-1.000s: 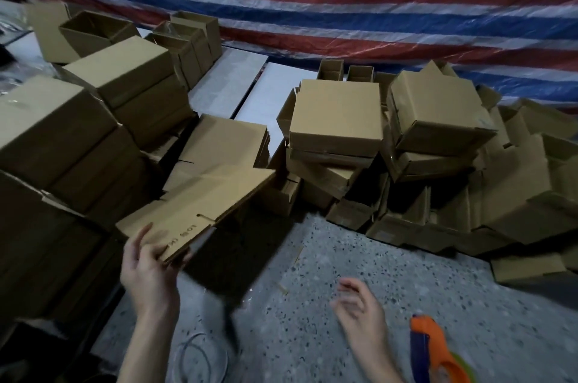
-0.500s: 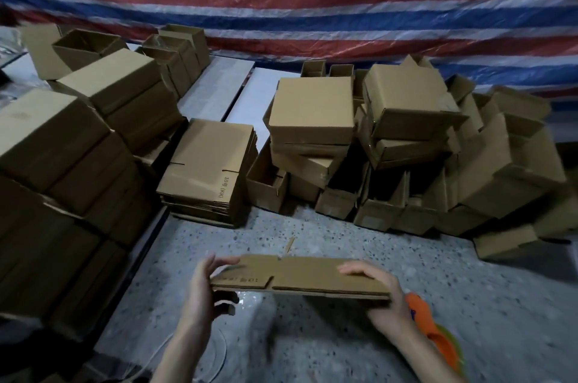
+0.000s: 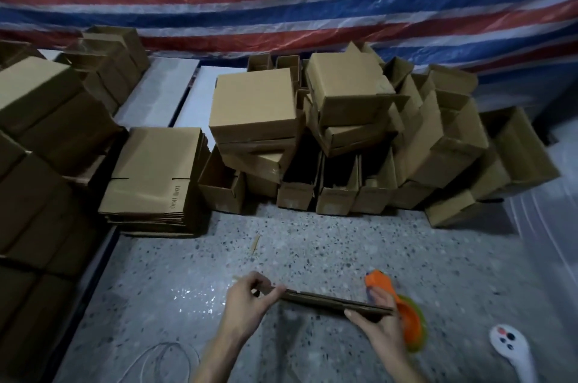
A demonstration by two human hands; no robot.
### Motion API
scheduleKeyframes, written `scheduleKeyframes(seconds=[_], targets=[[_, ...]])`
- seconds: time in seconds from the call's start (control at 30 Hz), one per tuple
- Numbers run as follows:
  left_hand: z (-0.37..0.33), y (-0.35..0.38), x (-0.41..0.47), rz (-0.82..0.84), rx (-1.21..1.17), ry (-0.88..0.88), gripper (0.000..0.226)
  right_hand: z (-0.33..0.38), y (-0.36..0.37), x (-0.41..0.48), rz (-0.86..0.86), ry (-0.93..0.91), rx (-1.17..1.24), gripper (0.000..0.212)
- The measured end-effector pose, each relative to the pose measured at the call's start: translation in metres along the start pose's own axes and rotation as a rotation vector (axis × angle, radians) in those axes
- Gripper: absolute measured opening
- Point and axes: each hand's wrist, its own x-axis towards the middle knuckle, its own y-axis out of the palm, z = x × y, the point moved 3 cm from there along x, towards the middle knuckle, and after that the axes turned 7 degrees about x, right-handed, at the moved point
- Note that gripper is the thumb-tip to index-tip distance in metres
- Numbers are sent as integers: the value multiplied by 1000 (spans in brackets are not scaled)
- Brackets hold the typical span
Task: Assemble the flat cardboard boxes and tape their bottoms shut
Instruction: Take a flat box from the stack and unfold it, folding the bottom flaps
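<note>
Grips of left hand (image 3: 247,301) and right hand (image 3: 378,324) pinch flat box (image 3: 328,302) ends.

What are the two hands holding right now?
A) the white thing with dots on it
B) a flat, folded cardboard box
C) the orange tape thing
B: the left hand and the right hand each hold one end of the flat cardboard box; the orange tape dispenser sits just beyond the right hand, unheld.
</note>
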Motion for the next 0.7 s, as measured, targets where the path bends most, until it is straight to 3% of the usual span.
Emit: scheduleKeyframes(seconds=[0.07,0.23,0.6,0.7], targets=[[-2,1,2,-7,45,-32,36,-3,2,-2,-3,25,81,83],[-16,4,0,86,179,-50,63,3,6,0,-23,107,185,63],[-35,2,9,136,288,-146,54,5,6,13,99,177,285,76],[-30,1,7,70,358,-128,52,12,10,14,224,189,168,103]])
